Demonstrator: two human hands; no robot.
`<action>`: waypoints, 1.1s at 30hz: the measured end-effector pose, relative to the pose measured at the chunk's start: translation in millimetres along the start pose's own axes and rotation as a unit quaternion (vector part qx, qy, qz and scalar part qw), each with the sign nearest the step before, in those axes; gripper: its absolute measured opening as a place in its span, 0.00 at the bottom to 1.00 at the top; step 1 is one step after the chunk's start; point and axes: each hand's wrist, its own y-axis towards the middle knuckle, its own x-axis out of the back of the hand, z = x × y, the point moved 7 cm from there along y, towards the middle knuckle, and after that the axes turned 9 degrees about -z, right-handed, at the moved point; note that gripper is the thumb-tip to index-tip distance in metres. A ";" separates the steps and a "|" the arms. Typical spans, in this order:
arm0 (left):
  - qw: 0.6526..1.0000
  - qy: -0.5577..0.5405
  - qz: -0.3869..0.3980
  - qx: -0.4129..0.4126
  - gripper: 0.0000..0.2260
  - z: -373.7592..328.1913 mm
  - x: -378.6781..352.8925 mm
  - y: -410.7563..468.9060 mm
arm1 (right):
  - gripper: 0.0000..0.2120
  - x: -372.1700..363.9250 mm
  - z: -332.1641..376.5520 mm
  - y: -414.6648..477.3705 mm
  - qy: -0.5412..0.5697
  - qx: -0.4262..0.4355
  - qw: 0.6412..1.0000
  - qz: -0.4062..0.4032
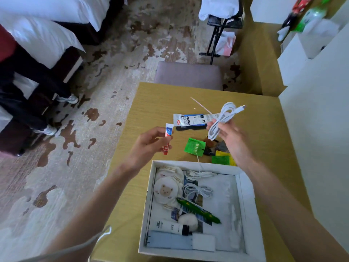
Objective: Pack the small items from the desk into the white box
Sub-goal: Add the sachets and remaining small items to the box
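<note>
Nearest the camera sits the white box point(245, 186), open on the wooden desk point(160, 103), already holding round bear-print pads point(166, 190), two coiled white cords point(197, 190), a green wrapped stick point(198, 210), a white tube with a black cap point(170, 226) and a pale blue flat pack point(170, 242). Above the box's far-left corner, the left hand point(149, 146) has its grip clenched on a small red-and-white tube point(168, 138), held upright. The right hand point(234, 140) pinches a bundled white cable point(221, 120), its plug pointing up and right. Beyond the box on the desk lie a long white-and-blue sachet point(192, 120), a green packet point(194, 148), yellow and green packets point(222, 158), and some dark bits, perhaps hair clips, too blurred to tell.
</note>
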 end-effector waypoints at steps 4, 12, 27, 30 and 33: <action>0.999 0.042 0.010 -0.033 0.12 -16.9 -16.3 -64.1 | 0.16 8.4 21.3 -64.4 -0.054 0.028 0.998 0.007; 0.903 0.405 0.084 -0.114 0.05 38.9 -50.1 -139.5 | 0.07 21.3 7.0 -163.5 -0.278 0.029 0.956 0.093; 0.785 0.591 0.103 -0.152 0.14 72.3 -83.8 -120.8 | 0.16 25.6 -66.6 -171.2 -0.463 0.004 0.885 0.048; 0.729 0.649 0.141 -0.167 0.15 81.1 -98.4 -113.3 | 0.14 20.5 -74.4 -168.1 -0.496 0.009 0.867 0.055; 0.667 0.713 0.135 -0.169 0.13 91.3 -98.3 -106.3 | 0.12 11.1 -77.1 -164.1 -0.535 0.026 0.842 0.069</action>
